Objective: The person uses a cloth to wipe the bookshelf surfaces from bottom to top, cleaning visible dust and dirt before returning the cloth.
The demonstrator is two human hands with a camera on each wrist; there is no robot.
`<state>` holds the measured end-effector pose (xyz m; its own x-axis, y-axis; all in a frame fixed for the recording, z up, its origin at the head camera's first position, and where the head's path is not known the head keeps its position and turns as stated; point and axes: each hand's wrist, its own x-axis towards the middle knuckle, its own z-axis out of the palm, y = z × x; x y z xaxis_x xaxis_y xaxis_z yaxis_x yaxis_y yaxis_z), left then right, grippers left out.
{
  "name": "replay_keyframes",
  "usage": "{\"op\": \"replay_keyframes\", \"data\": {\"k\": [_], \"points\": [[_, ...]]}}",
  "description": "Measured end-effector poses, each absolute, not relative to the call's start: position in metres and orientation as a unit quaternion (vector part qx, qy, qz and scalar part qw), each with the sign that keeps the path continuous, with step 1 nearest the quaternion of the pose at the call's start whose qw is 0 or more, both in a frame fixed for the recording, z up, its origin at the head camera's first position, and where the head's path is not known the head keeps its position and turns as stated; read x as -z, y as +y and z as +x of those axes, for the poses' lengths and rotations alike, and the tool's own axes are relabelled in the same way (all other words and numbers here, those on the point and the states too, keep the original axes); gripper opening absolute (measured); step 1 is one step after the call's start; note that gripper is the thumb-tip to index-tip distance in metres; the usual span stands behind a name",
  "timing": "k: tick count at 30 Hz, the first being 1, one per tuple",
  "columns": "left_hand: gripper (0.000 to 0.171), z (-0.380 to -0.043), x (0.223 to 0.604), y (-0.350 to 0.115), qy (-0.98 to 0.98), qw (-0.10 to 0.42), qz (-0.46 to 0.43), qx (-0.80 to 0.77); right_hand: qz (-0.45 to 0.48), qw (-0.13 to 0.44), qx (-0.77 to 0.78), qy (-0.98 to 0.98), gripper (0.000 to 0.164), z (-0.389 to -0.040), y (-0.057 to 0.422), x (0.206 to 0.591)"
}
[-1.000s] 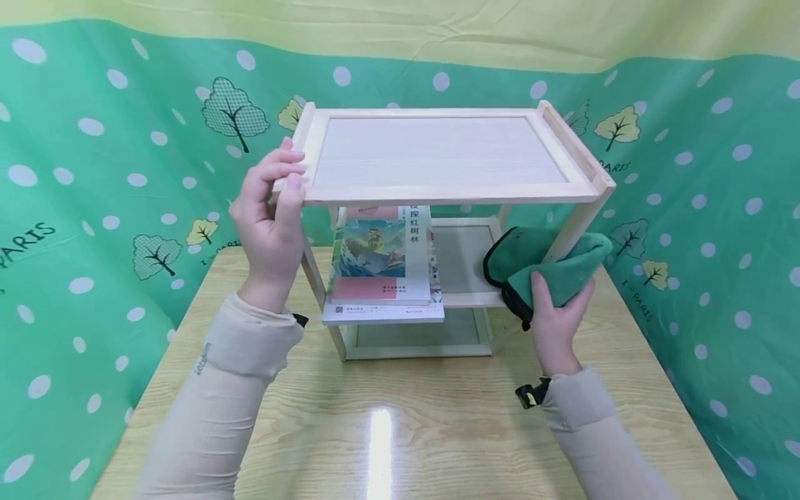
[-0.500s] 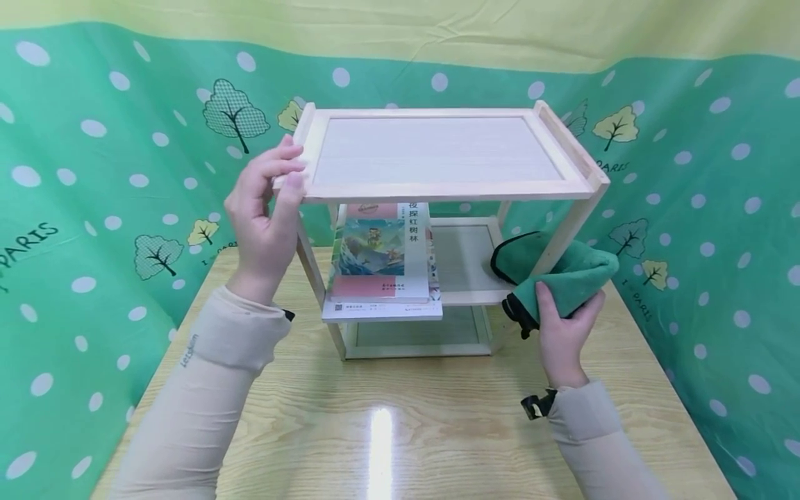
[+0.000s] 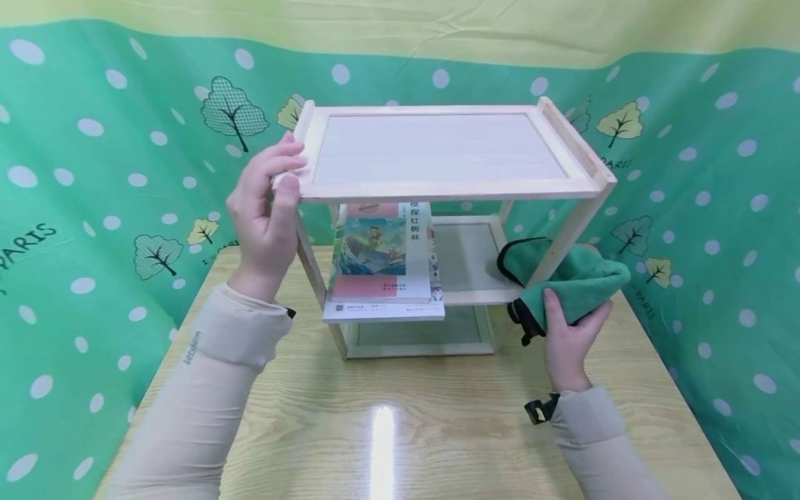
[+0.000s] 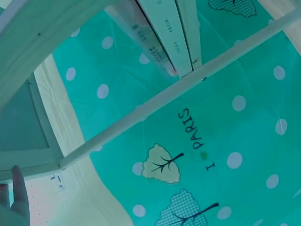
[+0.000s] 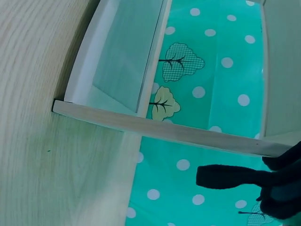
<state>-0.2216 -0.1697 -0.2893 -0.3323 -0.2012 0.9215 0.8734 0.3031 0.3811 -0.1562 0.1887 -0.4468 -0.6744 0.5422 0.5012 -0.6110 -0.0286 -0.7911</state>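
A pale wooden three-tier shelf rack point(image 3: 437, 189) stands on the table in the head view. My left hand point(image 3: 264, 219) grips the left end of its top tier, thumb at the front corner and fingers over the side rail. In the left wrist view, fingers point(image 4: 19, 193) of that hand show at the lower left. My right hand point(image 3: 573, 347) holds a green cloth point(image 3: 584, 278) with black edging, folded around the front right post. The cloth's black edging point(image 5: 225, 176) hangs beside the post in the right wrist view. The right fingertips are hidden behind the cloth.
A stack of books point(image 3: 378, 257) lies on the left of the middle tier, its front edge jutting past the frame. The wood-grain table point(image 3: 312, 423) bears a bright light reflection. A green dotted curtain point(image 3: 94, 180) surrounds the table's back and sides.
My right hand and the green cloth have slid a little down the post and to the right. My left forearm has shifted slightly left, its hand staying on the top tier.
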Motion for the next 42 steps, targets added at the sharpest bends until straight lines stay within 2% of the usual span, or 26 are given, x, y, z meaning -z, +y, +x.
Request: {"op": "replay_keyframes", "data": {"k": [6,16,23,27,42], "points": [[0.043,-0.223,0.292,-0.165,-0.607,0.512,-0.267,0.546,0.037,0.427,-0.713,-0.556,0.063,-0.151,0.194,0.451],[0.045,-0.224,0.295,-0.162,-0.589,0.513,-0.267,0.565,0.044,0.396,-0.712,-0.578,0.062,-0.146,0.202,0.464],[0.045,-0.225,0.295,-0.162,-0.581,0.510,-0.272,0.573,0.024,0.347,-0.668,-0.657,0.080,-0.141,0.198,0.470],[0.044,-0.225,0.295,-0.162,-0.578,0.509,-0.273,0.577,0.020,0.345,-0.607,-0.715,0.084,-0.142,0.195,0.473],[0.041,-0.226,0.296,-0.159,-0.562,0.501,-0.277,0.597,-0.044,0.279,-0.551,-0.785,0.075,-0.146,0.193,0.476]]}}
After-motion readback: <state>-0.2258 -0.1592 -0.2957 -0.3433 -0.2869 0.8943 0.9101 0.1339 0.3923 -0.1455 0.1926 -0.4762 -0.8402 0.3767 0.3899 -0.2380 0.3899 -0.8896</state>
